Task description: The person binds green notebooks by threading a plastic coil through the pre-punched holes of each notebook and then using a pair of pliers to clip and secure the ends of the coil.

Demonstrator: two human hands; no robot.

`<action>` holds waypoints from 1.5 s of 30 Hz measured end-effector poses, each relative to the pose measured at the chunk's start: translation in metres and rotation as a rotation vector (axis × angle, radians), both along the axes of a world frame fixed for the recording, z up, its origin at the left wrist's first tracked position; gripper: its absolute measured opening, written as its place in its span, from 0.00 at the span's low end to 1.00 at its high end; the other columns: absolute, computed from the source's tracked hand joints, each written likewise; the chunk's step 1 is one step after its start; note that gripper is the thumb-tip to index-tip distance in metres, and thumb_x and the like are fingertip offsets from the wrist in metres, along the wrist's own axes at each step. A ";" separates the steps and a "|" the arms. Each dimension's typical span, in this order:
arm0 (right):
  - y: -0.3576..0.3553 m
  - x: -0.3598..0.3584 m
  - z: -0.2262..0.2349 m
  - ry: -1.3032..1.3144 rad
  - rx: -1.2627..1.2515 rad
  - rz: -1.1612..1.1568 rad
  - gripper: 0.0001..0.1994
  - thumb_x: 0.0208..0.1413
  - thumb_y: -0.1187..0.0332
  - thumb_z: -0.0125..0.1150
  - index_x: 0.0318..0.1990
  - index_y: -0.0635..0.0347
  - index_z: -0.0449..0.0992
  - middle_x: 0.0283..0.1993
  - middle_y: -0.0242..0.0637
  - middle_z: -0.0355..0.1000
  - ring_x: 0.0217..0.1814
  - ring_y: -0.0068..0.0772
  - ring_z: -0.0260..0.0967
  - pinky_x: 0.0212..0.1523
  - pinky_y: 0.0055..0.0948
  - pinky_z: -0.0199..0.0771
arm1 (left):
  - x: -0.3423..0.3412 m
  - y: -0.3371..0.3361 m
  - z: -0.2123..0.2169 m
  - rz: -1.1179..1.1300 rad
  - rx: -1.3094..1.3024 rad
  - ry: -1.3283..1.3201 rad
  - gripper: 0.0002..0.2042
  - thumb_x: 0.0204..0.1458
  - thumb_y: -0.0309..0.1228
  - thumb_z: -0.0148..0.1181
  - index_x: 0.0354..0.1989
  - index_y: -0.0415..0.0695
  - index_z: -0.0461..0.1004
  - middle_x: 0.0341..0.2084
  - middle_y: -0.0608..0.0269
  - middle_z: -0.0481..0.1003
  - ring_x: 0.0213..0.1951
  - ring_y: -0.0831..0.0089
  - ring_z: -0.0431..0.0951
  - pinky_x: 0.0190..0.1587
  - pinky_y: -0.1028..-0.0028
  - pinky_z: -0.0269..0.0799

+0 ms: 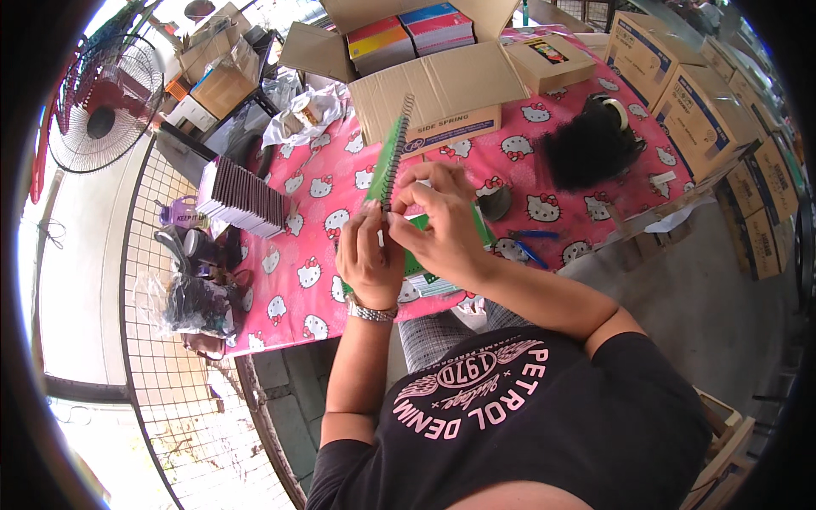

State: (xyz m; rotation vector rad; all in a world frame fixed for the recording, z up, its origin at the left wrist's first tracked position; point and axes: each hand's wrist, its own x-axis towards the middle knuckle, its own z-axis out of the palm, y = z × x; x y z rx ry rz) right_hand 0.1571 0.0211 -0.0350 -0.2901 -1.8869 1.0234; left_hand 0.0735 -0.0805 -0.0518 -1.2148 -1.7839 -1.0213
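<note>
A green-covered spiral notebook [387, 166] stands tilted up over the near part of the table, its black coil [399, 153] running along the right side. My left hand [371, 259] is closed around its lower end. At the bottom of the coil, the thumb and fingers of my right hand [438, 221] are bent in a pinch; the exact contact is partly hidden. Beneath my hands lie more green notebooks [483, 228]. To their right rests a blue-handled hand tool [534, 246], and a dark rounded object [495, 204] sits just beyond my right wrist.
An open carton [442, 81] of colourful books stands at the back. Stacked purple-edged notebooks [242, 200] are at left, beside a purple jug [180, 211]. A black heap of coils [586, 149] lies at right. Cartons [697, 110] line the right; a fan [102, 119] stands far left.
</note>
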 end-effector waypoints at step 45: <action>0.123 0.092 -0.031 -0.200 -0.014 0.305 0.11 0.59 0.73 0.63 0.49 0.58 0.81 0.43 0.35 0.77 0.47 0.29 0.74 0.49 0.31 0.73 | 0.014 0.012 0.039 -0.336 -0.669 -0.124 0.12 0.49 0.23 0.58 0.43 0.44 0.74 0.34 0.58 0.77 0.36 0.57 0.77 0.40 0.61 0.72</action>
